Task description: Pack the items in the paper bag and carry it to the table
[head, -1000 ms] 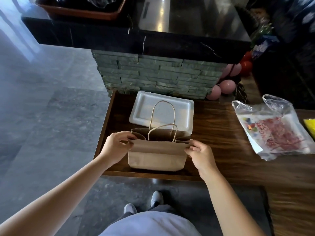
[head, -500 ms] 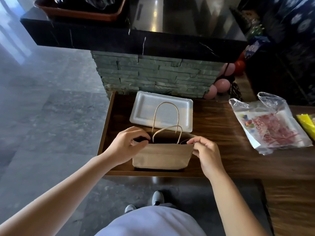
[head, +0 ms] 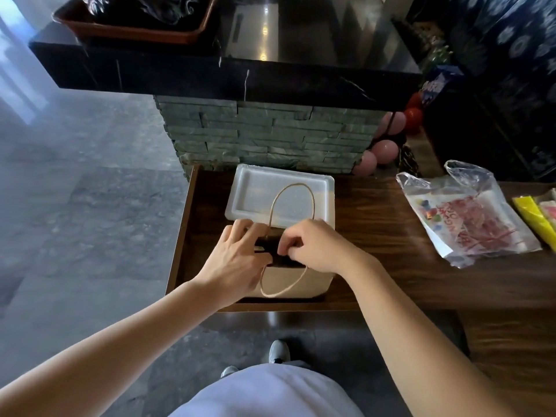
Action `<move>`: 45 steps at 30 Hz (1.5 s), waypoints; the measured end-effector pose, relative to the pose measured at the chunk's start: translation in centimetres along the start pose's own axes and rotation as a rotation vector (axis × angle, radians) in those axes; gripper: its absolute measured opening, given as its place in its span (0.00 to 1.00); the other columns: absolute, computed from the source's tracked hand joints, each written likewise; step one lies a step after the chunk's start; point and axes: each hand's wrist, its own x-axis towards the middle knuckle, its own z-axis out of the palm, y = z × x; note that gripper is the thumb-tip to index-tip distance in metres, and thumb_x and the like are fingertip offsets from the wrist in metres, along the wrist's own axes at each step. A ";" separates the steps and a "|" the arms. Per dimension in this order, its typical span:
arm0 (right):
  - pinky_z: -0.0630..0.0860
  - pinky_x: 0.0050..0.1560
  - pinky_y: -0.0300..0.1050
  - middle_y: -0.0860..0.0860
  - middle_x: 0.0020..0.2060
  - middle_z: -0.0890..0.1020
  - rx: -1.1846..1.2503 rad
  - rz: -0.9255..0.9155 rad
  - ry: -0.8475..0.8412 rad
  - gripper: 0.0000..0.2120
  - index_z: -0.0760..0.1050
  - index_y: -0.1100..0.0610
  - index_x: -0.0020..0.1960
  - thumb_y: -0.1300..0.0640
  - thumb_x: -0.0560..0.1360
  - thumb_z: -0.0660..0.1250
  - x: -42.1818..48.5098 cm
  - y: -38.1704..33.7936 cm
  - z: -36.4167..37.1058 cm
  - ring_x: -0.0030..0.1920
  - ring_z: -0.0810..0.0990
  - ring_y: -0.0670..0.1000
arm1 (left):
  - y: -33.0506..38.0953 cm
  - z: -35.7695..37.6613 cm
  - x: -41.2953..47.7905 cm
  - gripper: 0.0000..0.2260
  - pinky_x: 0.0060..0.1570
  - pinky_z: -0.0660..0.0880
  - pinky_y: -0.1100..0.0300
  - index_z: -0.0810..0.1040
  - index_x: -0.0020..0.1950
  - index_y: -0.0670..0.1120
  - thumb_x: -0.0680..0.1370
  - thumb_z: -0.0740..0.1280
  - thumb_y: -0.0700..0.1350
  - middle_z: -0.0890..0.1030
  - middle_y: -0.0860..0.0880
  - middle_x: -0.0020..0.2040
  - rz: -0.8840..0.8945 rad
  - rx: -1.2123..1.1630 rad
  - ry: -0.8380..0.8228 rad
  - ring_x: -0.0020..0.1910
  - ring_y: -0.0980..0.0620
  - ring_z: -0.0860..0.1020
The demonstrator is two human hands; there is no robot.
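At frame centre, the mouth of the paper bag (head: 296,281) is being spread: its rim is being pinched by the right hand (head: 316,246), while the left hand (head: 237,260) is being pressed flat, fingers extended (one handle drooping forward). Behind it on the bench (head: 376,236), a white foam tray (head: 279,195) is lying; a plastic packet (head: 469,215) is lying at right.

A grey stone floor (head: 75,224) spreads out to the left, washed with pale daylight from the upper left corner. A dark wooden counter (head: 376,266) runs off to the right. Behind it rises a pier of stacked grey-green stone (head: 264,136), capped by a glossy black slab (head: 228,76) that catches spots of ceiling light. A dark patterned cloth (head: 517,55) hangs at far right.
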 end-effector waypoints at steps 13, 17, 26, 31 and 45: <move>0.58 0.68 0.70 0.57 0.77 0.56 -0.681 0.160 -0.357 0.64 0.43 0.38 0.78 0.42 0.55 0.81 5.2 -0.6 2.1 0.73 0.57 0.67 | -0.3 -0.9 -1.0 0.10 0.71 0.60 0.44 0.72 0.55 0.55 0.75 0.66 0.45 0.82 0.54 0.47 0.476 0.078 -0.294 0.50 0.50 0.78; 0.43 0.69 0.76 0.54 0.79 0.40 -0.695 0.194 -0.431 0.70 0.33 0.37 0.76 0.39 0.53 0.82 5.0 0.1 2.4 0.76 0.40 0.67 | -1.0 -1.9 -1.3 0.15 0.54 0.73 0.53 0.74 0.58 0.54 0.72 0.71 0.46 0.83 0.53 0.50 0.456 0.201 -0.463 0.50 0.48 0.79; 0.40 0.68 0.78 0.55 0.79 0.37 -0.709 0.202 -0.423 0.69 0.32 0.37 0.76 0.37 0.54 0.81 4.5 0.7 2.7 0.76 0.35 0.67 | 0.3 -2.5 -0.4 0.04 0.62 0.67 0.50 0.83 0.48 0.49 0.78 0.67 0.44 0.86 0.46 0.43 0.391 0.513 -0.600 0.47 0.44 0.82; 0.47 0.70 0.75 0.55 0.79 0.45 -0.671 0.224 -0.432 0.68 0.35 0.37 0.76 0.34 0.54 0.79 4.2 1.2 1.5 0.76 0.43 0.68 | 0.2 -2.6 -0.1 0.05 0.58 0.67 0.50 0.82 0.50 0.48 0.78 0.66 0.43 0.85 0.46 0.47 0.344 0.454 -0.686 0.50 0.43 0.80; 0.75 0.50 0.47 0.52 0.66 0.75 -0.619 0.211 -0.809 0.54 0.59 0.41 0.75 0.42 0.55 0.83 6.5 2.1 1.6 0.62 0.76 0.60 | 0.5 -3.1 1.9 0.06 0.72 0.42 0.31 0.82 0.51 0.51 0.77 0.67 0.45 0.85 0.48 0.51 0.196 0.527 -0.853 0.65 0.39 0.74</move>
